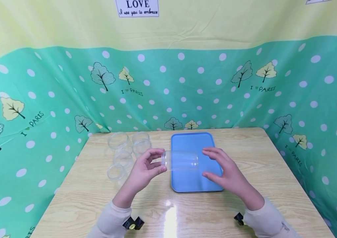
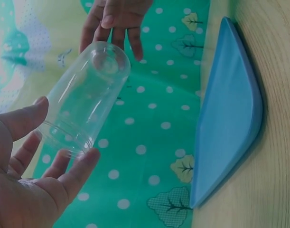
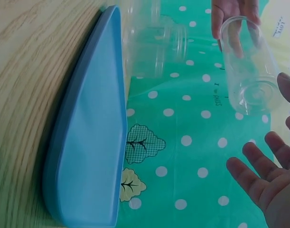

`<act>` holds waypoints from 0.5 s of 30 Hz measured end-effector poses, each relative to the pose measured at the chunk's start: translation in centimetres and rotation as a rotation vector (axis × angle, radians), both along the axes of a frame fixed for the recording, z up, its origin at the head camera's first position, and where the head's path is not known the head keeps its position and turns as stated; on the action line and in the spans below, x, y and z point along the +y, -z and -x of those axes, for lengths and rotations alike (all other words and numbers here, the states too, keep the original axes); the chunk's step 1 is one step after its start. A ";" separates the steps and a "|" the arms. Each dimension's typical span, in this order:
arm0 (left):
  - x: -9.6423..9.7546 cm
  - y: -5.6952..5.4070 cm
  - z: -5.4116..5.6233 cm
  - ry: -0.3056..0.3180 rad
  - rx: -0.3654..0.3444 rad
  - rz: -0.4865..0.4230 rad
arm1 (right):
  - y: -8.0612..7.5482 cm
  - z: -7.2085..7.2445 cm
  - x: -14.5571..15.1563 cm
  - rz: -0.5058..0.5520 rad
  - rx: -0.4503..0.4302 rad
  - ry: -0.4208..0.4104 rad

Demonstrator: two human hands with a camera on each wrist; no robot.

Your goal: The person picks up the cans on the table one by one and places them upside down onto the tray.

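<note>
My left hand (image 1: 144, 168) grips a clear plastic jar (image 1: 183, 161) by its threaded mouth, fingers and thumb around the rim. The jar lies on its side in the air above a blue tray (image 1: 196, 181), its base pointing to the right. In the left wrist view the jar (image 2: 88, 95) looks see-through, with no lid on it. Just beyond the jar's base, my right hand (image 1: 226, 170) is held with fingers spread and thumb apart. A gap shows between those fingers and the jar (image 3: 251, 71) in the right wrist view.
Several clear jars (image 1: 124, 158) stand grouped on the left of the wooden table (image 1: 254, 158). A green and yellow patterned curtain (image 1: 183, 89) hangs behind the table and along both sides. Dark wrist cameras (image 1: 134, 223) are strapped over the light sleeves.
</note>
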State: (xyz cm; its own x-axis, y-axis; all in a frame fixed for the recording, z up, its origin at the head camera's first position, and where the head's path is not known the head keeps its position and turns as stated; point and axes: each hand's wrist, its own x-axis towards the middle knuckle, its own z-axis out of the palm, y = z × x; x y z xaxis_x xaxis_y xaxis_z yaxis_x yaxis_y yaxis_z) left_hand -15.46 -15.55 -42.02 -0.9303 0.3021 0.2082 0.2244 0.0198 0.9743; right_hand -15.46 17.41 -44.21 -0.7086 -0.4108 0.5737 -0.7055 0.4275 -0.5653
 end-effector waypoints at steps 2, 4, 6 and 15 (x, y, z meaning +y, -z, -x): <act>0.1 0.1 0.0 0.009 -0.013 -0.014 | -0.2 -0.1 -0.1 -0.001 -0.018 -0.009; 0.2 0.2 0.0 0.020 -0.023 -0.029 | -0.3 -0.2 -0.1 0.000 -0.032 -0.017; 0.2 0.2 -0.1 0.027 -0.029 -0.040 | -0.3 -0.2 -0.2 0.000 -0.039 -0.025; 0.5 0.5 -0.2 0.058 -0.031 -0.079 | -0.1 -0.3 -0.3 0.054 -0.082 -0.071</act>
State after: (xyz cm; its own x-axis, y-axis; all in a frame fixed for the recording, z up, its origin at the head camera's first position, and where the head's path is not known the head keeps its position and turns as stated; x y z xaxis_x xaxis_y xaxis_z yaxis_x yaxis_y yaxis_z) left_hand -15.23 -15.09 -42.54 -0.9180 0.3398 0.2044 0.1923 -0.0693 0.9789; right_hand -15.13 17.07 -44.10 -0.7246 -0.4315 0.5374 -0.6831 0.3456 -0.6434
